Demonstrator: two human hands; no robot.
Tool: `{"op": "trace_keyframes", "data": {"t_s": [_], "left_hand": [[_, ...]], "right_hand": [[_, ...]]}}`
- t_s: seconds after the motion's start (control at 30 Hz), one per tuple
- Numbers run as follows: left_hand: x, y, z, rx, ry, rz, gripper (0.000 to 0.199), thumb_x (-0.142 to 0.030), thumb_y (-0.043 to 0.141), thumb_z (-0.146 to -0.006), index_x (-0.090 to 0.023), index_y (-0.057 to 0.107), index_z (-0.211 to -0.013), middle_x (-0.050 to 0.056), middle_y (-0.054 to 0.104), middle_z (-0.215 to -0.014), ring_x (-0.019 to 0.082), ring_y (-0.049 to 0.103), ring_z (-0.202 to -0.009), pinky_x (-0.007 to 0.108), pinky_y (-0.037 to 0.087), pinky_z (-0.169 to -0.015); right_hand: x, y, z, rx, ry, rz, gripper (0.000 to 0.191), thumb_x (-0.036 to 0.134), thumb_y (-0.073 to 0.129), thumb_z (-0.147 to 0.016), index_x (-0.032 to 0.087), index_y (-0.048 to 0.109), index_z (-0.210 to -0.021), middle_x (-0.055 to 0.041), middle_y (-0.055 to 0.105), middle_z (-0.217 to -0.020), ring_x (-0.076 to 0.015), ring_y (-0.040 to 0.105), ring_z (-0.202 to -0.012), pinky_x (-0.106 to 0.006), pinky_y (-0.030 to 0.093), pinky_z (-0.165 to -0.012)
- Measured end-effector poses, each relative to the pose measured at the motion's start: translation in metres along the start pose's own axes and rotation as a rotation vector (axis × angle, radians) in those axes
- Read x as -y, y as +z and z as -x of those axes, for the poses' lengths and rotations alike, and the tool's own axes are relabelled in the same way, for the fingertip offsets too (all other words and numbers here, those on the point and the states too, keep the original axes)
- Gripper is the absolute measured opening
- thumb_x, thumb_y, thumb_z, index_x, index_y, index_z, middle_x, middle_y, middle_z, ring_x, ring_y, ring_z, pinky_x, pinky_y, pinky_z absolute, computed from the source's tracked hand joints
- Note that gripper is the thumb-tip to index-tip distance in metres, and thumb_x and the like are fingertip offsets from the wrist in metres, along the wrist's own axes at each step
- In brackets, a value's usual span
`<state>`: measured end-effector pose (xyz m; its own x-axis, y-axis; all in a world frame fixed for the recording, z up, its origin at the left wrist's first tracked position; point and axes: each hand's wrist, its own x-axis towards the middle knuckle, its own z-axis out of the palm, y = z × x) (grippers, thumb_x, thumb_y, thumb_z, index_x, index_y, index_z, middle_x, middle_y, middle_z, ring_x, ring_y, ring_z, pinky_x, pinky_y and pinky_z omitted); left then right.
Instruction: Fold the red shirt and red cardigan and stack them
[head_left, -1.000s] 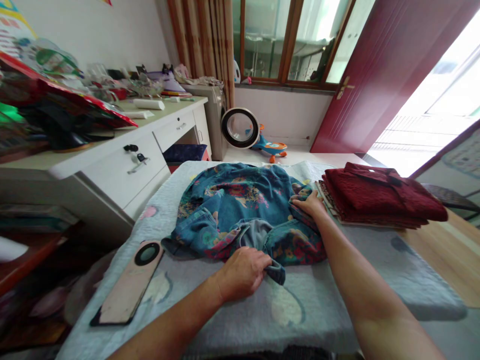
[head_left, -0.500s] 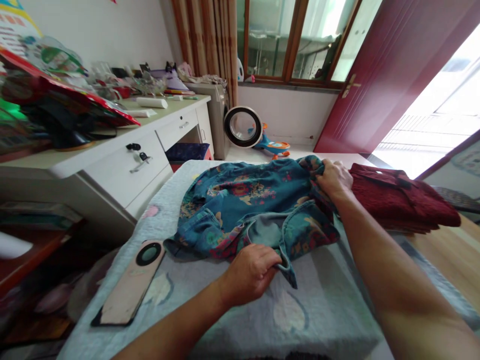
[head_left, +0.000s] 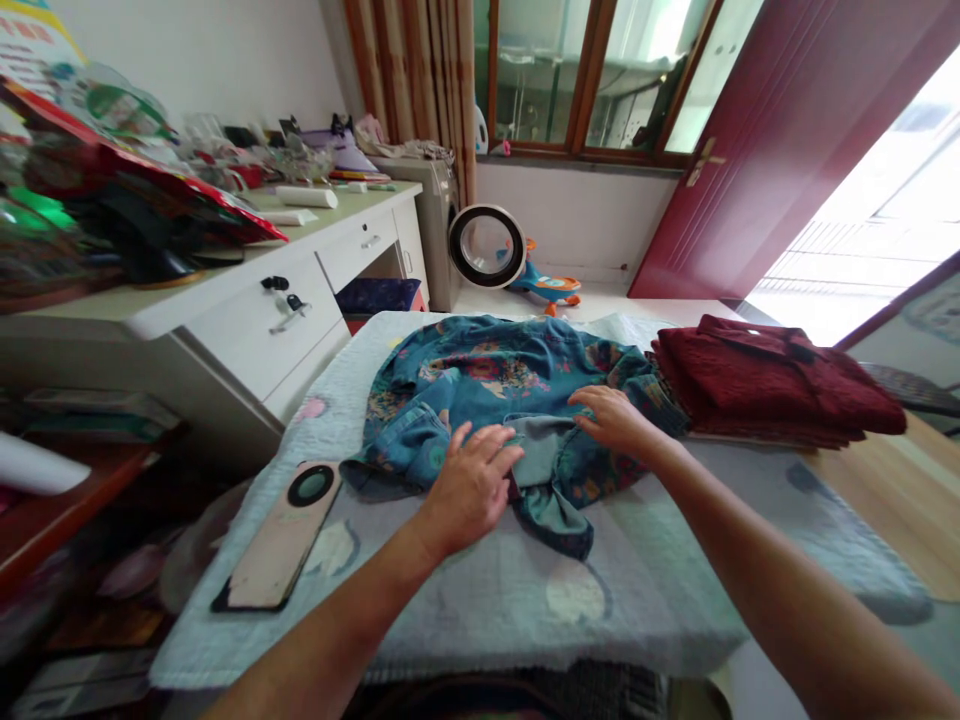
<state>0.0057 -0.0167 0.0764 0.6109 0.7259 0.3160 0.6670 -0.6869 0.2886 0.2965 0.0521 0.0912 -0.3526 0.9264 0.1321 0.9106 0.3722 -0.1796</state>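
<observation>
A blue floral denim garment (head_left: 517,365) lies rumpled on the light blue patterned cloth (head_left: 480,610) that covers the table. Its pale inner side shows near the middle, and one end hangs toward the front edge. My left hand (head_left: 474,483) is over the garment's front left part with fingers spread, holding nothing. Over its right part is my right hand (head_left: 611,415), fingers apart and nothing gripped. Whether the fingertips touch the fabric is hard to tell.
Folded dark red clothing (head_left: 772,385) is stacked on the right. A phone (head_left: 281,535) lies at the left. Beyond stand a cluttered white desk (head_left: 262,330), a washing machine with its round door (head_left: 487,247) open, a toy car (head_left: 551,287) and a red door (head_left: 720,150).
Both hands have let go of the garment and opened. My right hand has moved left and nearer, my left slightly left and up. The garment's right side has dropped flatter.
</observation>
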Motion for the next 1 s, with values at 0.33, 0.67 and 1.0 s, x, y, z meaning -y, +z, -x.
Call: {"op": "trace_keyframes", "data": {"t_s": [0.33,0.67,1.0], "left_hand": [[0.047,-0.016,0.02,0.174,-0.075,-0.173,0.042,-0.005,0.051,-0.082,-0.025,0.063,-0.118,0.006,0.067,-0.102,0.024,0.06,-0.098,0.042,0.041,-0.093],[0.047,-0.036,0.045,0.29,-0.133,-0.33,0.034,-0.012,0.052,-0.085,-0.021,0.066,-0.114,0.008,0.063,-0.1,0.024,0.058,-0.093,0.036,0.048,-0.083],[-0.012,0.014,0.058,0.252,0.241,-0.092,0.049,-0.006,0.049,-0.084,-0.021,0.054,-0.13,0.01,0.064,-0.124,0.024,0.059,-0.113,0.044,0.04,-0.103]], "right_hand": [[0.04,0.011,0.064,0.275,-0.102,0.067,0.042,0.009,0.054,-0.072,0.023,0.071,-0.107,-0.0089,0.069,-0.104,-0.028,0.059,-0.105,-0.047,0.033,-0.099],[0.042,-0.002,0.11,0.407,0.116,0.107,0.032,0.02,0.057,-0.078,0.017,0.069,-0.107,-0.0122,0.072,-0.103,-0.0272,0.066,-0.094,-0.035,0.047,-0.081],[0.061,-0.038,0.146,0.238,0.068,-0.017,0.031,0.022,0.052,-0.086,0.021,0.061,-0.116,-0.0082,0.067,-0.103,-0.023,0.063,-0.094,-0.034,0.047,-0.084]]}}
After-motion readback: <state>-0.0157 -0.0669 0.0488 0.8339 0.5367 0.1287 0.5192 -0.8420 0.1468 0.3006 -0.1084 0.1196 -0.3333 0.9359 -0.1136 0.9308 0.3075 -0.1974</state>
